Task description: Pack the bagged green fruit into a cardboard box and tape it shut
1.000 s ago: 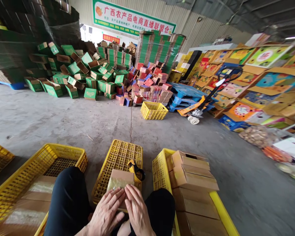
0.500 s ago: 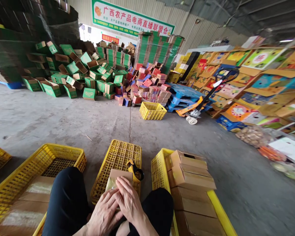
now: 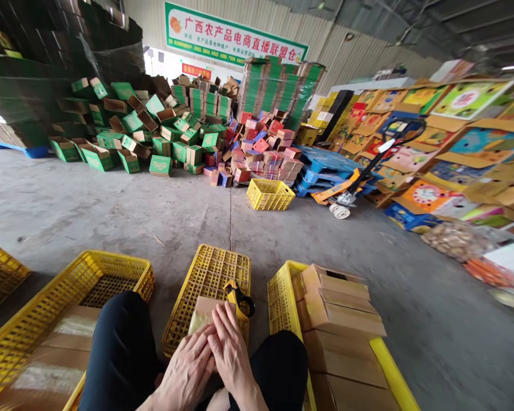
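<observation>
"What's in front of you, largest first?"

"Grey floor (image 3: 89, 205), then yellow crates. The left crate (image 3: 124, 262) holds taped boxes (image 3: 71, 325) at its near end. The right crate (image 3: 282, 302) is stacked with cartons (image 3: 346, 314) rising past its rim. Between them lies the middle crate (image 3: 205, 279), upturned."

"And the box?"

"The box (image 3: 205, 313) sits at the middle crate's near end, shiny tape across its top. I see the left hand (image 3: 188, 359) and right hand (image 3: 231, 351) flat on it, fingers straight, right partly over left, gripping nothing. They hide its near edge."

"What could go wrong?"

"I'd guess a hard sideways push could slide the box into the dispenser (image 3: 239, 295), just beside it, and knock that off; it sits at the crate's right edge."

"Edges and room?"

"The knees (image 3: 124, 331) hem the hands in, left and right. I have the crate's far grid to move over, and floor strips either side."
</observation>
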Available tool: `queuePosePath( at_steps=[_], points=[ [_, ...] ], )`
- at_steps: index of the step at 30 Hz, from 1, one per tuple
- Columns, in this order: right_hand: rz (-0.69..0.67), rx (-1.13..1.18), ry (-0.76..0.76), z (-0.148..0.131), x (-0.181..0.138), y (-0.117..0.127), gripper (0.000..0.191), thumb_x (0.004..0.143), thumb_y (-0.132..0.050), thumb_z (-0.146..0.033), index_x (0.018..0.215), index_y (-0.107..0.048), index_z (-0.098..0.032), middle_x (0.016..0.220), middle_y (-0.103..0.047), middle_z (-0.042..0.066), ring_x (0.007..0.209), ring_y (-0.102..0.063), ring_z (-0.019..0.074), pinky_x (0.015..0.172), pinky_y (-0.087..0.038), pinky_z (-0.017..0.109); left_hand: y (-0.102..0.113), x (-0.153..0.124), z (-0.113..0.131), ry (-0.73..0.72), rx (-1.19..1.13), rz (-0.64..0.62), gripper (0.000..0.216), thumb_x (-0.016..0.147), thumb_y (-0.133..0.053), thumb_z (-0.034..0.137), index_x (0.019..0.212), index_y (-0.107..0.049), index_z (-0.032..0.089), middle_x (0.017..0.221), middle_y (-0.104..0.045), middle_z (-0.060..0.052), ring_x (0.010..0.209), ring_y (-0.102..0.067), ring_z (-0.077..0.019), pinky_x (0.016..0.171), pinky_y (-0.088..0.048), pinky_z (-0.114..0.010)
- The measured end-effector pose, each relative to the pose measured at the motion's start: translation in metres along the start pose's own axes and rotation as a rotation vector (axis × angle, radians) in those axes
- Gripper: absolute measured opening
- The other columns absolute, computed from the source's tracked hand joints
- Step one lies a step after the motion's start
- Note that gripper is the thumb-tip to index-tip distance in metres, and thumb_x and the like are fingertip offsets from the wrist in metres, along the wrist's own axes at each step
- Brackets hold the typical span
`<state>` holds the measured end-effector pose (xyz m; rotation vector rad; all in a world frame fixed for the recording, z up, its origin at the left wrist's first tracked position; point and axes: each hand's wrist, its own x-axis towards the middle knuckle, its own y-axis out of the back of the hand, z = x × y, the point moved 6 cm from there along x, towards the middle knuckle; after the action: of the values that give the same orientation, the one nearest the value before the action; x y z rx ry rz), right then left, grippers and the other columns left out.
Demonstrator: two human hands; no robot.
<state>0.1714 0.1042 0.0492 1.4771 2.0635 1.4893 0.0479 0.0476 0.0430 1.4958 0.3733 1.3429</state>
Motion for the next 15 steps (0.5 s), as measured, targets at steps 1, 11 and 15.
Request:
queuePosePath(
  at_steps=[1, 11, 15],
  points=[
    [0.027, -0.002, -0.007, 0.003, -0.007, 0.002, 0.057, 0.111, -0.046, -0.04, 0.165, -0.035, -0.026, 0.166, -0.044, 0.007, 0.154, -0.041, 0.0286, 0.12, -0.05, 0.046, 0.001, 0.004, -0.001, 0.023, -0.01, -0.013, 0.044, 0.109, -0.04, 0.029, 0.15, -0.056, 0.022, 0.151, -0.062, -0.009, 0.139, -0.057, -0.0221, 0.104, -0.054, -0.033],
    [0.135, -0.043, -0.024, 0.01, -0.032, 0.016, 0.049, 0.113, -0.037, -0.032, 0.162, -0.041, -0.031, 0.155, -0.059, 0.005, 0.144, -0.055, 0.024, 0.115, -0.055, 0.042, -0.012, 0.025, -0.009, 0.035, -0.047, -0.051, 0.048, 0.107, -0.046, 0.033, 0.153, -0.053, 0.022, 0.149, -0.064, -0.009, 0.135, -0.06, -0.0244, 0.113, -0.049, -0.039],
    [0.168, -0.065, -0.084, 0.011, -0.027, 0.001, 0.053, 0.111, -0.043, -0.033, 0.164, -0.038, -0.029, 0.159, -0.055, 0.007, 0.147, -0.052, 0.0274, 0.114, -0.056, 0.045, -0.015, 0.028, -0.012, 0.025, 0.005, -0.084, 0.051, 0.107, -0.047, 0.036, 0.156, -0.051, 0.022, 0.153, -0.061, -0.008, 0.137, -0.058, -0.0245, 0.114, -0.047, -0.039]
  ],
)
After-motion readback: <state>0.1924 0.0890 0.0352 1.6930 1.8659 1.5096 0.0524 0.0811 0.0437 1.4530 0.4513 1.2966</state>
